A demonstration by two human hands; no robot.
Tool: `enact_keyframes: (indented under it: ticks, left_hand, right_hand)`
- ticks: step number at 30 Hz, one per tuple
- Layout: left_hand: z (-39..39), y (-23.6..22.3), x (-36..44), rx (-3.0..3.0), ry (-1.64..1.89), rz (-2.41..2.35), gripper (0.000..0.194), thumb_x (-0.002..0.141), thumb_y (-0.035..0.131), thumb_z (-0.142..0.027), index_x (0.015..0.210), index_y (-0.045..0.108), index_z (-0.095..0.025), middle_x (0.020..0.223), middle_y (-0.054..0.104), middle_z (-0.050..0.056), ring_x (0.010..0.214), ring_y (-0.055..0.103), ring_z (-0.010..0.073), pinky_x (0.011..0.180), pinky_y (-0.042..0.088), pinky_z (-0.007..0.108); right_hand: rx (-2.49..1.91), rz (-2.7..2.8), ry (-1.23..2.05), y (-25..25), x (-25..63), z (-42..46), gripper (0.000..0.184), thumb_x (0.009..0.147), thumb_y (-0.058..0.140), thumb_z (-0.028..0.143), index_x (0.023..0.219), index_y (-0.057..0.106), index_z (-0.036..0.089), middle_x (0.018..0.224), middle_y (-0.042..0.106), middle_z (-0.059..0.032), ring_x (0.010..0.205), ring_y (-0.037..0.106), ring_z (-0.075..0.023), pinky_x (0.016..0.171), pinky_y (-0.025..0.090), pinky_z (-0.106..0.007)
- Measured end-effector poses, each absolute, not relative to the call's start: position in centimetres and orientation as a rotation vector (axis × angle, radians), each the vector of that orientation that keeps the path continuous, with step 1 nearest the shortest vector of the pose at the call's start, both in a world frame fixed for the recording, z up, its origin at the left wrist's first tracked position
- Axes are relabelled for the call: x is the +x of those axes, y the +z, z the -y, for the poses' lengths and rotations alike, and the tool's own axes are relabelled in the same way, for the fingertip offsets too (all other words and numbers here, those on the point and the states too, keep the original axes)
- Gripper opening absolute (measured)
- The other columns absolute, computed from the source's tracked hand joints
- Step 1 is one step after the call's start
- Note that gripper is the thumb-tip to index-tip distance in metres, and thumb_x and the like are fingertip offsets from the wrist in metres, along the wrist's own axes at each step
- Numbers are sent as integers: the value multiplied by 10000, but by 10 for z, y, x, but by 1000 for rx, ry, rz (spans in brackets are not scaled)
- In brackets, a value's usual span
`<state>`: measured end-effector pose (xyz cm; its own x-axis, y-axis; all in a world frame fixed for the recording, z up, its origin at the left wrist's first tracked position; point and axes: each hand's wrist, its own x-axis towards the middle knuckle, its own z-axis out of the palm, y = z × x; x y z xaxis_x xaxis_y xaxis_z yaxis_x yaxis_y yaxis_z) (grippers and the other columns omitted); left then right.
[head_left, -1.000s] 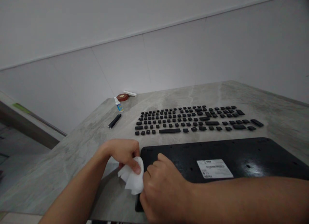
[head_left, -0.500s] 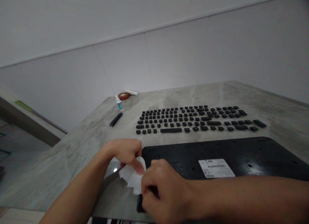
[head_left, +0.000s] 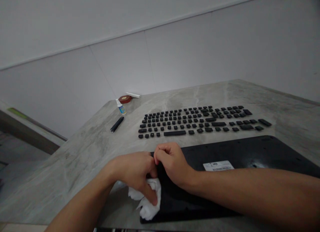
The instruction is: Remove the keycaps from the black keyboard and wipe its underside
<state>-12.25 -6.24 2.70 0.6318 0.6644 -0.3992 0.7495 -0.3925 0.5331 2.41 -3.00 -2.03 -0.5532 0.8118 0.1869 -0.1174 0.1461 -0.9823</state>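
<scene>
A black keyboard base [head_left: 237, 152] lies underside up on the grey table, its white label partly covered by my right forearm. My left hand [head_left: 140, 170] is closed on a crumpled white wipe [head_left: 150, 205], pressing it against the base's left edge. Right beside it, at the far left corner, my right hand [head_left: 175, 163] is closed with curled fingers on the base; its fingertips are partly hidden. Loose black keycaps [head_left: 190, 122] are spread in rows on the table beyond the base, with a long spacebar [head_left: 175, 133] in the nearest row.
A small white spray bottle [head_left: 121, 107] stands at the back left, near a reddish-brown box [head_left: 125, 99] and a white strip [head_left: 133, 95]. A black rod-like object [head_left: 117, 124] lies closer to me. Behind the table [head_left: 82, 162] rises a pale wall [head_left: 175, 52].
My right hand has moved away from me along the base's left edge to its far corner. My left hand has shifted slightly right and nearer with the wipe, which now lies over the edge.
</scene>
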Motion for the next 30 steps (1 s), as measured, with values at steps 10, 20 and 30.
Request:
enact_keyframes:
  ticks: [10,20,30]
  left_hand:
    - [64,30,-121,2115,-224,-1291,595,617,910,-458,435,425,-164,403,300,-89,391,235,73,406,198,256]
    - [47,35,-170,1562,-352,-1170,197,701,806,-312,769,702,-159,595,645,-19,417,565,120,370,406,168]
    - [37,24,-178,1558,-314,-1224,305,922,572,-365,732,644,-138,566,683,32,333,511,99,315,339,141]
  right_hand:
    - [-698,1670,1468,-21,24,30,230,686,451,173,458,467,188,451,427,27,500,430,-117,497,317,-238]
    - [-361,2561,842,-12,39,55,281,736,642,257,982,721,146,954,725,-99,862,663,-247,815,477,-363]
    - [-583,2592,813,-14,35,40,163,825,674,281,936,716,170,921,716,-69,889,655,-228,831,420,-358]
